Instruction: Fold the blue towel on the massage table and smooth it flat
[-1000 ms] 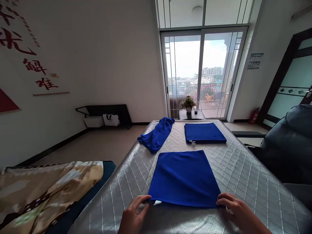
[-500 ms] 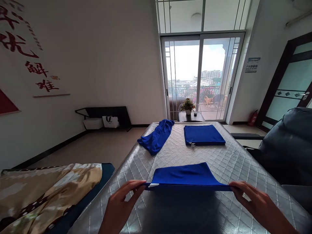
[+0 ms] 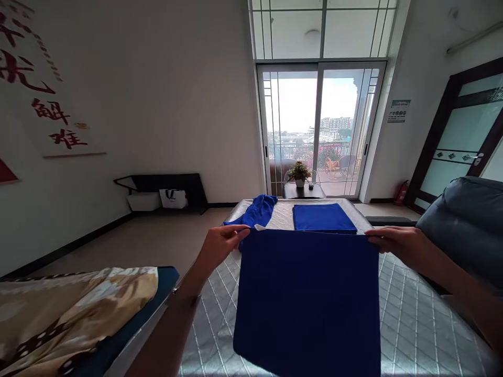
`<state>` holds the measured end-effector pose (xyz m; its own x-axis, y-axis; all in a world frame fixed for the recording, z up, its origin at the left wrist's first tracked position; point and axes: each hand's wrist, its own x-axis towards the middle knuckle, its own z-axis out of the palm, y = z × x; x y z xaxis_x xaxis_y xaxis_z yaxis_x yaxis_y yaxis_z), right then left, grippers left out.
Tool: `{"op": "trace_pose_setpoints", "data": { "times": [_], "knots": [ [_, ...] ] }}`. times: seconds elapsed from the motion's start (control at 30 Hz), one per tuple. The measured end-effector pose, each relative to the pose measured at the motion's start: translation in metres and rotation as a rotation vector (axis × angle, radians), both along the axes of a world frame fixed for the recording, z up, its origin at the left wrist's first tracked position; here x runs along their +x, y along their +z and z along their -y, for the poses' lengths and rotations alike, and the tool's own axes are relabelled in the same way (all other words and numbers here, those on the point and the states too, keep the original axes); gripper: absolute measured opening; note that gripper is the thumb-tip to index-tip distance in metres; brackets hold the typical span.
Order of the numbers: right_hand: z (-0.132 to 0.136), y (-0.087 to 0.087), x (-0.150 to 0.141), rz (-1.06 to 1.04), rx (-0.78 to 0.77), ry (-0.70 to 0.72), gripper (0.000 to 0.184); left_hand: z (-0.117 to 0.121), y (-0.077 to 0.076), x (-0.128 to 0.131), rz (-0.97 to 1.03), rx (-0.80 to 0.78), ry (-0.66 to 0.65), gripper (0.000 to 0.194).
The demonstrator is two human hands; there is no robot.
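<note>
A dark blue cloth (image 3: 308,298) hangs stretched between my two hands, its upper edge taut and a small white label at its left corner. My left hand (image 3: 226,242) pinches the upper left corner; my right hand (image 3: 393,240) pinches the upper right one. Both hands are closed. Behind the cloth, a flat folded stack of blue cloth (image 3: 324,216) lies on the silver quilted mattress (image 3: 220,293). To its left is a crumpled blue cloth (image 3: 260,209), partly hidden by my left hand and the held cloth.
A patterned tan blanket (image 3: 98,303) lies at the lower left. A dark leather chair (image 3: 467,225) stands close on the right. Past the mattress, a small table (image 3: 302,192) holds a potted plant (image 3: 299,172) before the sliding glass door. A black bench (image 3: 165,191) is by the wall.
Both hands have risen, lifting the blue cloth off the mattress, so it now hangs down instead of lying partly flat. The view has shifted slightly.
</note>
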<state>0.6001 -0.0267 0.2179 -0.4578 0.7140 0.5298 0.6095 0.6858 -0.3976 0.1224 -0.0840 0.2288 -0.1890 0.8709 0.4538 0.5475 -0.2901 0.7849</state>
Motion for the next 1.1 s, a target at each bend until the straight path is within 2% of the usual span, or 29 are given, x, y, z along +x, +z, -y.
{"op": "trace_pose_setpoints", "data": {
  "times": [0.1,0.2,0.27,0.3,0.33,0.4,0.5,0.57,0.6,0.67,0.77,0.93,1.1],
  "knots": [
    [-0.029,0.012,-0.004,0.040,0.042,-0.020,0.049,-0.023,0.011,0.008,0.129,0.025,-0.011,0.052],
    [-0.034,0.021,-0.006,0.027,0.152,-0.062,0.051,-0.023,0.017,0.012,0.212,0.079,0.009,0.054],
    [-0.026,0.016,-0.007,0.000,0.207,-0.088,0.048,-0.013,0.009,0.011,0.238,0.082,0.009,0.053],
    [-0.019,0.006,-0.008,-0.012,0.222,-0.093,0.045,-0.006,0.000,0.010,0.240,0.070,0.004,0.053],
    [-0.012,-0.008,-0.009,-0.024,0.225,-0.092,0.041,0.001,-0.012,0.009,0.240,0.049,-0.004,0.052],
    [0.003,-0.050,-0.014,-0.050,0.175,-0.069,0.036,0.015,-0.046,0.007,0.240,-0.029,-0.027,0.049],
    [0.024,-0.132,-0.023,-0.109,0.007,-0.046,0.038,0.034,-0.110,0.009,0.220,-0.262,-0.041,0.051],
    [0.034,-0.182,-0.029,-0.110,-0.119,-0.034,0.042,0.044,-0.150,0.013,0.124,-0.441,0.021,0.052],
    [0.038,-0.201,-0.031,-0.104,-0.171,-0.033,0.044,0.048,-0.166,0.015,0.062,-0.493,0.061,0.050],
    [0.043,-0.227,-0.032,-0.091,-0.244,-0.047,0.042,0.054,-0.188,0.020,-0.049,-0.544,0.128,0.044],
    [0.049,-0.240,-0.028,-0.053,-0.276,-0.048,0.035,0.061,-0.198,0.025,-0.151,-0.569,0.187,0.031],
    [0.055,-0.240,-0.021,0.049,-0.227,-0.054,0.035,0.072,-0.200,0.031,-0.257,-0.604,0.236,0.024],
    [0.065,-0.240,-0.021,0.132,-0.135,-0.121,0.034,0.081,-0.214,0.035,-0.298,-0.575,0.284,0.022]
  ]
}}
